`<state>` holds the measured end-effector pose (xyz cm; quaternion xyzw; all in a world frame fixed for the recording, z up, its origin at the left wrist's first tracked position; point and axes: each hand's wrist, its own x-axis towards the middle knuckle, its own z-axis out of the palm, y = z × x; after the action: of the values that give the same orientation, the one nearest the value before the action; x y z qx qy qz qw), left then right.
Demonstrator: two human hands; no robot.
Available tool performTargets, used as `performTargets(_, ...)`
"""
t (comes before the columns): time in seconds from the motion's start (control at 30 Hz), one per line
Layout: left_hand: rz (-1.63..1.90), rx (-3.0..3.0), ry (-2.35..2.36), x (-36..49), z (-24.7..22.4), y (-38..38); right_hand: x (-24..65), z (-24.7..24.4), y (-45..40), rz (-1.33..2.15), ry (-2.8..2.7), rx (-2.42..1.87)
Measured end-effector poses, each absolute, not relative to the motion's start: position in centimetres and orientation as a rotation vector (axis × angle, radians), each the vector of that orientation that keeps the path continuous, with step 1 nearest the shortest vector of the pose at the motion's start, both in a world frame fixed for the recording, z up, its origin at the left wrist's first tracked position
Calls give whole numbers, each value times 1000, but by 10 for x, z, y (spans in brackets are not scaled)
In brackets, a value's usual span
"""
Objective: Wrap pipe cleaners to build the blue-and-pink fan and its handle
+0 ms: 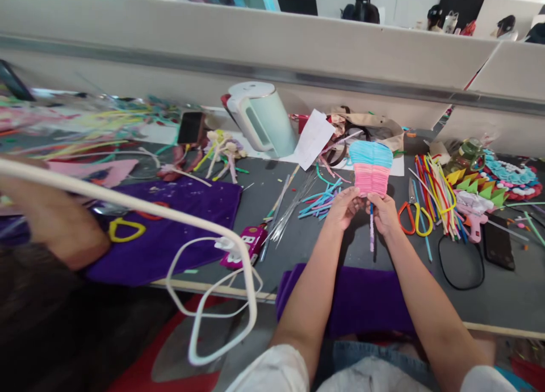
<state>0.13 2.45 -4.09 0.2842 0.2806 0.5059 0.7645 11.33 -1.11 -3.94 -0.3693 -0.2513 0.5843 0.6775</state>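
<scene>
A fan-shaped piece of pipe cleaners [371, 167], blue at the top and pink below, is held upright over the grey table. My left hand [346, 208] pinches its lower left edge. At the lower right edge, my right hand [382, 210] grips it with bent fingers. A purple and blue stem [372, 230] hangs down between both hands. Scissors [415, 213] with orange and yellow handles lie just right of my right hand. Blue and purple pipe cleaner pieces [320, 201] are scattered left of my left hand.
A pale green kettle [272, 119] stands at the back. A pink power strip [247, 247] and white cable [249, 290] are to the left, near another person's arm [68, 227]. Colourful pipe cleaners [438, 193], a pink glue gun [474, 216] and a phone [499, 241] lie right.
</scene>
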Motion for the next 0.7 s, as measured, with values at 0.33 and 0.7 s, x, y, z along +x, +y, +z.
performTargets(0.33,1149,634,613,3,-46,26,115,-40,-9,1298,-590,-879)
performTargets(0.7,1212,869,695,25,-32,6,123,-45,-22,431,-1249,-1305)
